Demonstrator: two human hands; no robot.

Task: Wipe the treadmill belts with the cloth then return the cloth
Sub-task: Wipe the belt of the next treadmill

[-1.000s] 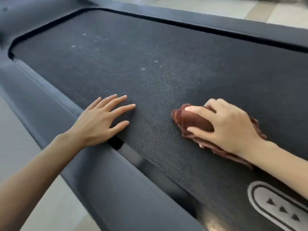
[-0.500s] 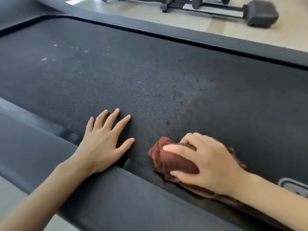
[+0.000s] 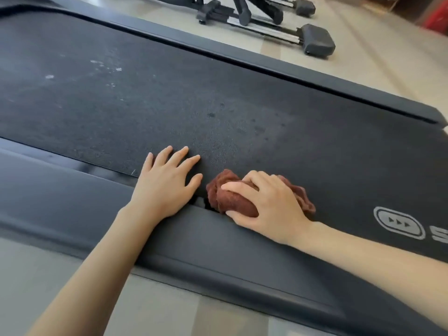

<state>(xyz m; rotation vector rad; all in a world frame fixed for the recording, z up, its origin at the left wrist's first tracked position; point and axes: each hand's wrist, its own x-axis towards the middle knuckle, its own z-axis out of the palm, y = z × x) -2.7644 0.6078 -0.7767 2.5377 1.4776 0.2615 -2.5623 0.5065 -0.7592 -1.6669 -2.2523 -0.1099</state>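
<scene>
Since the earlier frame the right hand (image 3: pixel 269 204) and the brown cloth (image 3: pixel 217 191) sit closer to the left hand (image 3: pixel 167 187), now just beside it. Right-hand fingers curl over the bunched cloth, gripping it and pressing it onto the treadmill belt (image 3: pixel 218 105) at its near edge, against the side rail (image 3: pixel 72 202). Left hand lies flat, fingers spread, palm across rail and belt edge. White specks (image 3: pixel 97 66) mark the belt at far left. A printed arrow logo (image 3: pixel 398 223) lies to the right.
</scene>
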